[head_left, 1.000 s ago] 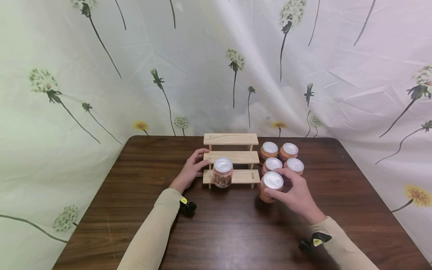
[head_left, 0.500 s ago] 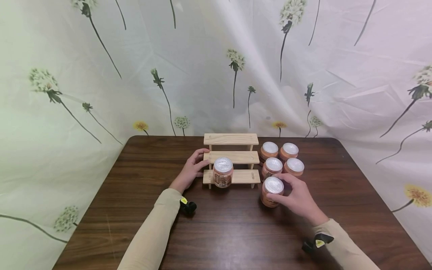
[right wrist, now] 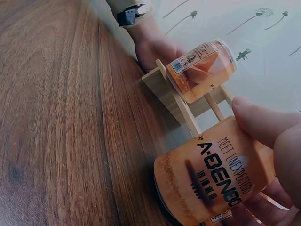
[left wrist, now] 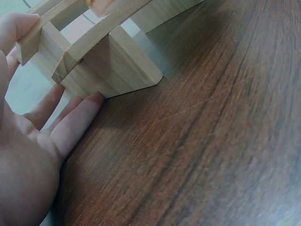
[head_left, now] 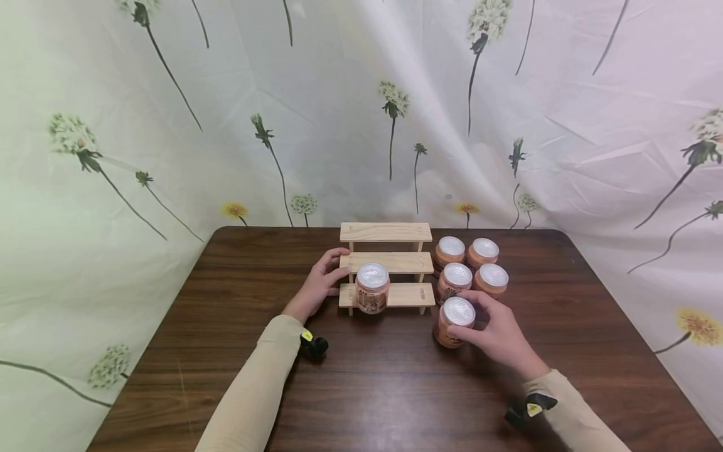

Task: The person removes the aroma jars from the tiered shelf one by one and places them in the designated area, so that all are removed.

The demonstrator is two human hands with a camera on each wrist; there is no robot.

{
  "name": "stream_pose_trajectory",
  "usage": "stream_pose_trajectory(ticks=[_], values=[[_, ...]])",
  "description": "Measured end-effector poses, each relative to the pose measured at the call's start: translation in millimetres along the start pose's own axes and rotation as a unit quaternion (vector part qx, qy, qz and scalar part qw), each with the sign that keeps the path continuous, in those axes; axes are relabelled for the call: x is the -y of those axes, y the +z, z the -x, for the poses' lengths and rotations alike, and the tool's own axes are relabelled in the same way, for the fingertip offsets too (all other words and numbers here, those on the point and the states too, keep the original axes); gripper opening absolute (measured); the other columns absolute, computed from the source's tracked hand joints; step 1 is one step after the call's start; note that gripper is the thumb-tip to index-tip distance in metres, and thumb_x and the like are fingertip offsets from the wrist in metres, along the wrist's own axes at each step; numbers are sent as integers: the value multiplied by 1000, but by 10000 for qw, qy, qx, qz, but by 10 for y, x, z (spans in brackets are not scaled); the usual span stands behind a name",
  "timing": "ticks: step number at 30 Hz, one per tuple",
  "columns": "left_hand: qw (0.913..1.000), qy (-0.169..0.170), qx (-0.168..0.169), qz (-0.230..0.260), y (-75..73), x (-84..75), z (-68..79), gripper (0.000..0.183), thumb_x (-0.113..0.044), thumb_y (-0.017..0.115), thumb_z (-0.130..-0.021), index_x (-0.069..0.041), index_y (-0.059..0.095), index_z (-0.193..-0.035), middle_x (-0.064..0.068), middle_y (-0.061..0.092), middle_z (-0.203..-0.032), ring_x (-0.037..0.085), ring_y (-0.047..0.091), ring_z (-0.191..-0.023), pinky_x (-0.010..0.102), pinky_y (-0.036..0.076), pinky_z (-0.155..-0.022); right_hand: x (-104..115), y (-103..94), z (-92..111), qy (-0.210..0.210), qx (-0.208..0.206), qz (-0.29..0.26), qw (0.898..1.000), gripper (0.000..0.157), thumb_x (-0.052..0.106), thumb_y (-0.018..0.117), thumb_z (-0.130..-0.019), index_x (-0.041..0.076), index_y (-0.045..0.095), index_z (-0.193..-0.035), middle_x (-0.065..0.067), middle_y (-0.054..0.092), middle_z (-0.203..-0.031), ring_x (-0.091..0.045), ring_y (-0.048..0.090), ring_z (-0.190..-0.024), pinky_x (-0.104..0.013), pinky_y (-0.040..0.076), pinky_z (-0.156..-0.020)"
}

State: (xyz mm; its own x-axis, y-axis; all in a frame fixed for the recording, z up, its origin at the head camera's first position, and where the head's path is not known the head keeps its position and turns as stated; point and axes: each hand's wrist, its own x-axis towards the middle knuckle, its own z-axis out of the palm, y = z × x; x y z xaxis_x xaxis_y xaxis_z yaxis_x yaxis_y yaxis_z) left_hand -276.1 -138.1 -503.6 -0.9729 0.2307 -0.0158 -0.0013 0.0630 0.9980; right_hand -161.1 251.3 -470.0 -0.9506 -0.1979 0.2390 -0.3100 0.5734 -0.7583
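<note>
A three-step wooden display rack [head_left: 386, 232] stands on the table, its left end held by my left hand [head_left: 321, 282]. In the left wrist view, the thumb lies on a step of the rack [left wrist: 101, 66] and other fingers touch its side panel. One orange can [head_left: 373, 294] with a silver lid stands on the lowest step, left of its middle. My right hand [head_left: 503, 329] grips a second orange can [head_left: 452, 333] between thumb and fingers, in front of the rack's right end. Black lettering shows on this can [right wrist: 211, 174] in the right wrist view; whether it touches the table is unclear.
Several more orange cans with silver lids, among them a near-left can [head_left: 455, 279], stand grouped right of the rack. The dark wooden table [head_left: 361, 389] reaches back to a curtain [head_left: 339, 125] printed with dandelions. Each wrist wears a small black camera [head_left: 314, 346].
The right hand has drawn its can slightly toward the person, away from the grouped cans, over the last second. My left hand and the rack have stayed put.
</note>
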Motion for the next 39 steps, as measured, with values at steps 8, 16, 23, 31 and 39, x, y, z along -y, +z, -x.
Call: stream_pose_trajectory(ticks=[8,16,23,31,39], values=[[10000,-39,12,13,-7,0,-6,42,-27,65,-106,-26,51,-146,14,47,-154,37,53,-134,49,61,-86,-53,-5,-8,12,74,-327,9994,60,27,97,-78,8,65,-125,-6,71,-116,-20,69,-103,-28,58,-87],[10000,-44,0,-7,-16,-5,-7,43,-27,64,-106,-25,50,-147,15,47,-155,37,53,-134,49,60,-87,-68,-58,-35,-11,282,-492,9984,60,26,96,-79,6,66,-126,-8,71,-118,-18,70,-104,-29,58,-88],[10000,-28,15,-5,-3,-2,-13,45,-27,63,-107,-22,49,-149,15,46,-157,38,52,-135,49,60,-89,-96,-80,-31,-116,199,-345,9991,60,23,96,-78,5,67,-128,-9,72,-119,-22,70,-103,-35,60,-88],[10000,-39,21,57,5,-13,-3,46,-27,63,-107,-21,48,-150,15,45,-157,38,52,-136,49,60,-89,-84,-110,6,-230,-8,-180,9996,60,20,96,-79,6,67,-130,-8,70,-121,-22,69,-105,-34,60,-88],[10000,-31,28,57,12,-20,1,46,-26,63,-107,-21,48,-150,16,45,-157,39,52,-136,49,60,-88,-81,-124,30,66,-76,-277,9996,62,24,96,-78,8,64,-129,-9,72,-117,-23,72,-102,-39,61,-87]])
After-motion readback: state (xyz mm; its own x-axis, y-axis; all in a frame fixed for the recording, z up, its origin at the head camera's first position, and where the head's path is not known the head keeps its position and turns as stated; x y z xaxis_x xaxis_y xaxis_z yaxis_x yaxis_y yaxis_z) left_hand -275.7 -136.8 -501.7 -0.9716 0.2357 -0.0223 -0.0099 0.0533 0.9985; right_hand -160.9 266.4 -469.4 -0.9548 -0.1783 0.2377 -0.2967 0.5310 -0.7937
